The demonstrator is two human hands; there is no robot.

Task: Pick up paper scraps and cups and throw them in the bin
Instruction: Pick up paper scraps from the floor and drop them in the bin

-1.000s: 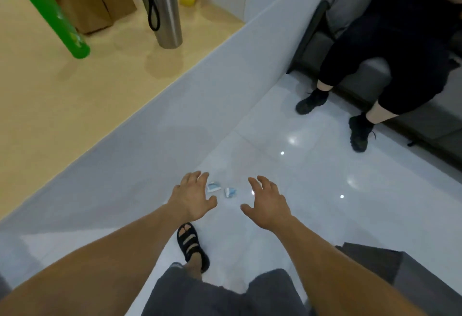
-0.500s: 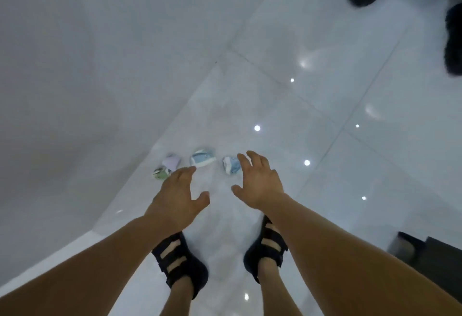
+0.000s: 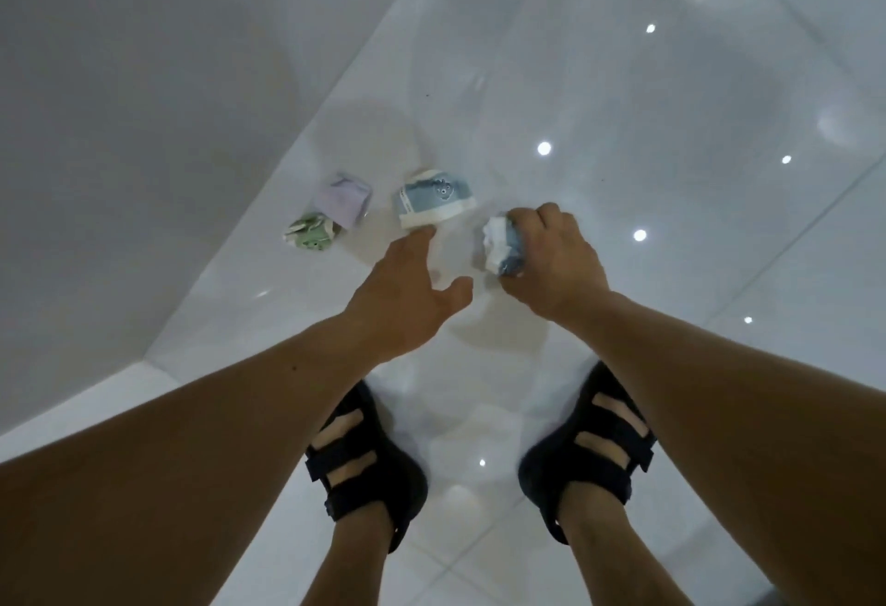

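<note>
Scraps lie on the glossy tile floor point(image 3: 623, 102) near the foot of the wall point(image 3: 144, 126): a green wad point(image 3: 311, 232), a lilac piece point(image 3: 346, 198) just beside it, and a squashed blue cup point(image 3: 434, 197) with a white rim. Bare tile spreads rightward. The right hand point(image 3: 556, 260) grips a crumpled blue-white wad point(image 3: 501, 246). The left hand point(image 3: 407, 298), fingers straight, reaches just beside the cup.
</note>
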